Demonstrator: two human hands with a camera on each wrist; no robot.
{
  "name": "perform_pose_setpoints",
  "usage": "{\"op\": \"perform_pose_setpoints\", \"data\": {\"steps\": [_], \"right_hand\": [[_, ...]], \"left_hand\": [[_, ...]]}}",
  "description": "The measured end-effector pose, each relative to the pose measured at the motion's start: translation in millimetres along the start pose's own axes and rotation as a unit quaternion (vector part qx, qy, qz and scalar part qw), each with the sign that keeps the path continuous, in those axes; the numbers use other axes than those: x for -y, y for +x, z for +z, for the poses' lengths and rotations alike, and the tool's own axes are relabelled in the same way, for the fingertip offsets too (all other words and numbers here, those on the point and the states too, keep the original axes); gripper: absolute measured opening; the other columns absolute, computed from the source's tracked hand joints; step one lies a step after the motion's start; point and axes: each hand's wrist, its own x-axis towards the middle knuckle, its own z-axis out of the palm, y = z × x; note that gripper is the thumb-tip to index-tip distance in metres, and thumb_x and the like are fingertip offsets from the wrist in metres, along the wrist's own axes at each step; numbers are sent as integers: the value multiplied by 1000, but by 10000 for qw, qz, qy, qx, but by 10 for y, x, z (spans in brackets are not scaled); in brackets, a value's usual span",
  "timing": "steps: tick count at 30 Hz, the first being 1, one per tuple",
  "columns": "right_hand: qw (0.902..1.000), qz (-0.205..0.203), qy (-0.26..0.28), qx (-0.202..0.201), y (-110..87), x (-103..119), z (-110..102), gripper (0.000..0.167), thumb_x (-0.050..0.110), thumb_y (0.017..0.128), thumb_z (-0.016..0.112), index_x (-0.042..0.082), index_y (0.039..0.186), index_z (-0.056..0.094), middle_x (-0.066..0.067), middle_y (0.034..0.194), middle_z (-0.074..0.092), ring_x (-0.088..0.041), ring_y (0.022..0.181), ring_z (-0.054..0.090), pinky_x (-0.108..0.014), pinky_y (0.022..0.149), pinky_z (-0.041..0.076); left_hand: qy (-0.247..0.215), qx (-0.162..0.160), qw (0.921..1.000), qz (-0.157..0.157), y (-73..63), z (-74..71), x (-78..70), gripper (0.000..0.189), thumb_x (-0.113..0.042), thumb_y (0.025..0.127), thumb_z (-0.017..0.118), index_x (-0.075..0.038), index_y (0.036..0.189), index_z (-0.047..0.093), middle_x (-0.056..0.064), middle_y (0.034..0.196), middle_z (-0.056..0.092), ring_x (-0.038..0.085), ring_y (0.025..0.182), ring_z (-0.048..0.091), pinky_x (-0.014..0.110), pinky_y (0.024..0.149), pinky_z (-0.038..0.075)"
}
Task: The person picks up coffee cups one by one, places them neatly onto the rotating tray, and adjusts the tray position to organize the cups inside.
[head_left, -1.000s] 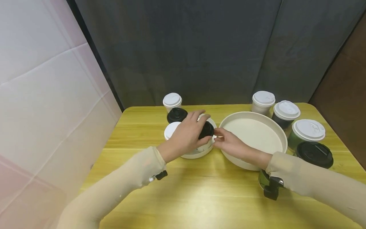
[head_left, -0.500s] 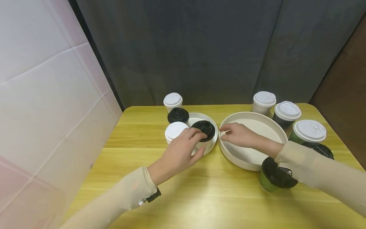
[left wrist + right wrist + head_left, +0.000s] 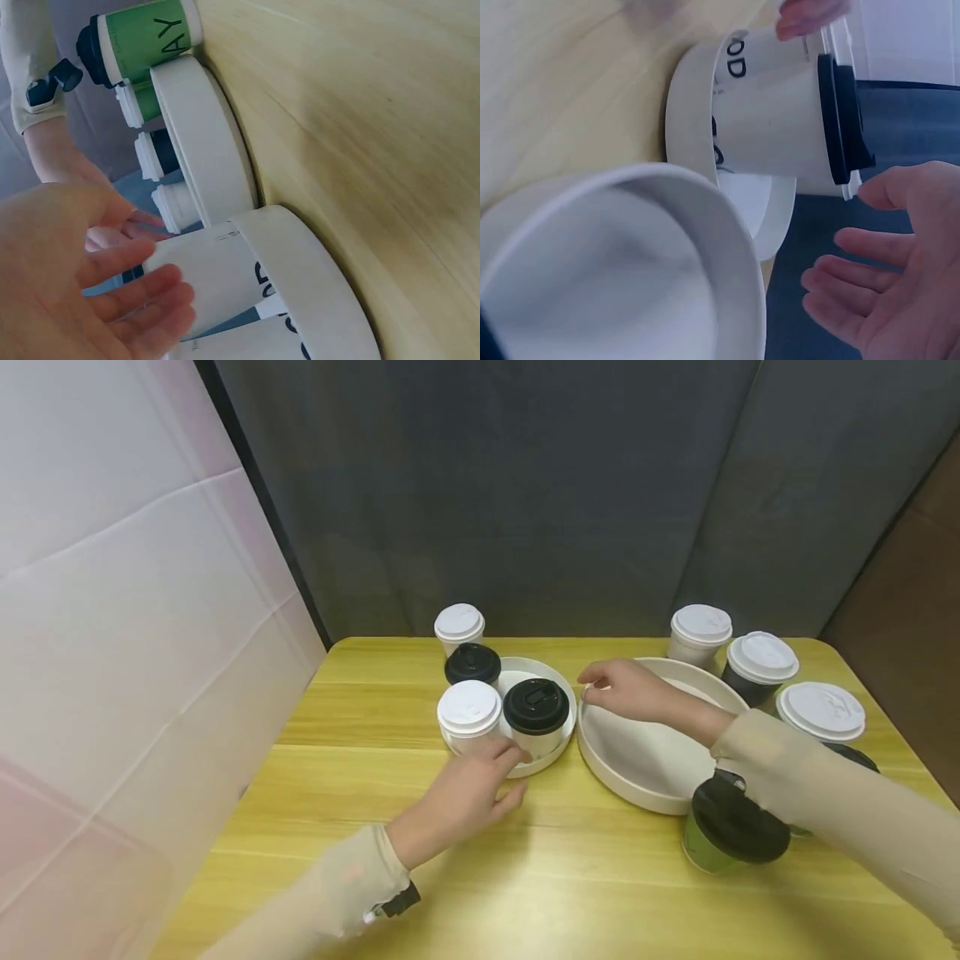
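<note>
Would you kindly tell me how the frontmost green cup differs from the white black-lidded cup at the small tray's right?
The green cup has a mostly green body; the white cup is whitish. The green cup stands on the table beside the large tray, while the white cup stands inside the small tray. Both are upright and wear black lids.

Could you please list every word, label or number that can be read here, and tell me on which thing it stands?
"AY": on the front green cup, in the left wrist view.
"OD": on the front white-lidded cup, in the right wrist view.
Not readable: letters and tiny marks on the front black-lidded white cup, partly hidden by the rim of the small tray or too small.
Not readable: faint marks on the rightmost white lid.
</note>
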Motion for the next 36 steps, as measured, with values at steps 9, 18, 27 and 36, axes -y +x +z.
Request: {"op": "perform_pose_setpoints", "data": {"steps": [9, 18, 27, 36], "right_hand": [[9836, -797, -1593, -295, 165, -2, -63, 41, 25, 94, 60, 2, 128, 62, -19, 133, 61, -38, 124, 59, -53, 103, 48], [9375, -2089, -2763, -326, 270, -213, 37, 35, 20, 91, 66, 0, 120, 65, -21, 128, 63, -38, 119, 62, -51, 101, 50], [9275, -2333, -2918, 77, 296, -302, 119, 35, 17, 88, 66, 5, 121, 66, -19, 130, 64, -39, 119, 62, -55, 101, 50], [8907, -2740, -3605, 414, 287, -393, 145, 36, 15, 88, 66, 12, 123, 68, -15, 130, 66, -35, 120, 62, -55, 97, 52]], "left_hand": [[87, 564, 9984, -58, -57, 142, 28, 39, -31, 92, 67, -11, 125, 63, 7, 126, 63, 23, 114, 62, 39, 93, 57], [210, 602, 9980, 14, -83, 237, 26, 42, -32, 92, 66, -9, 127, 62, 9, 128, 64, 24, 117, 61, 38, 98, 55], [314, 568, 9979, -12, -89, 274, 43, 41, -33, 91, 66, -10, 126, 63, 7, 125, 65, 22, 115, 61, 37, 98, 54], [417, 602, 9973, 63, -82, 293, 46, 41, -33, 91, 67, -10, 125, 63, 7, 126, 66, 22, 115, 61, 36, 101, 52]]}}
